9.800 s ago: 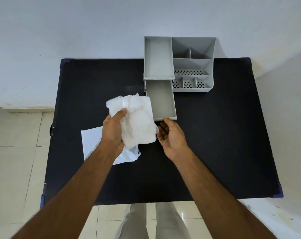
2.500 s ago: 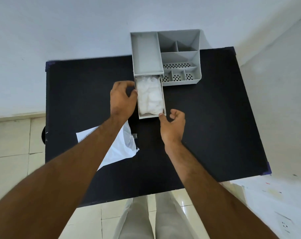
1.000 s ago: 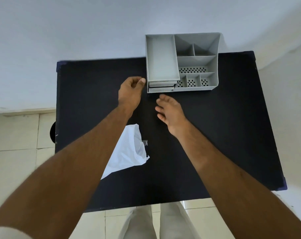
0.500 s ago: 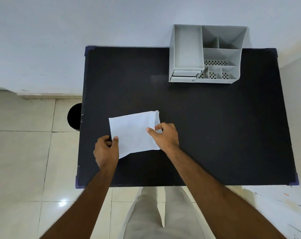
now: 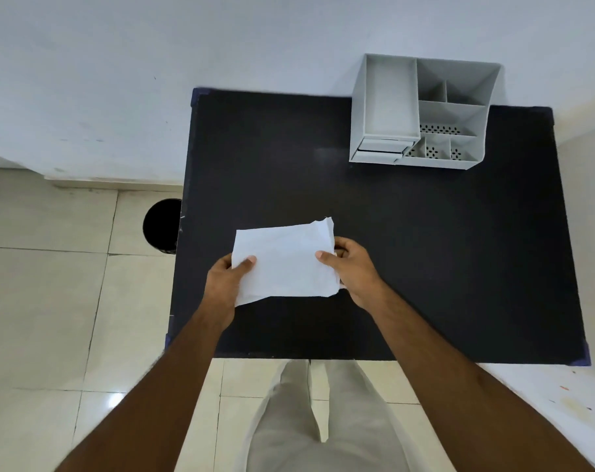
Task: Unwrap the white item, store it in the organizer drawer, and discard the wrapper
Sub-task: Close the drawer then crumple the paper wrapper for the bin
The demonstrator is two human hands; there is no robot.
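Observation:
Both hands hold the flat white wrapper (image 5: 284,262) over the near left part of the black table (image 5: 425,250). My left hand (image 5: 226,282) pinches its left edge with the thumb on top. My right hand (image 5: 352,267) grips its right edge the same way. The grey organizer (image 5: 422,110) stands at the table's far right against the wall, and its drawer (image 5: 379,151) at the front left is pushed in. The white item is hidden from view.
A round black bin (image 5: 161,226) stands on the tiled floor just left of the table's left edge. A white wall runs behind the table. My legs in light trousers (image 5: 309,420) are at the table's near edge.
The drawer holding the white item was pushed shut. Both hands came back to the wrapper, took hold of its edges and now hold it slightly higher than half a second ago.

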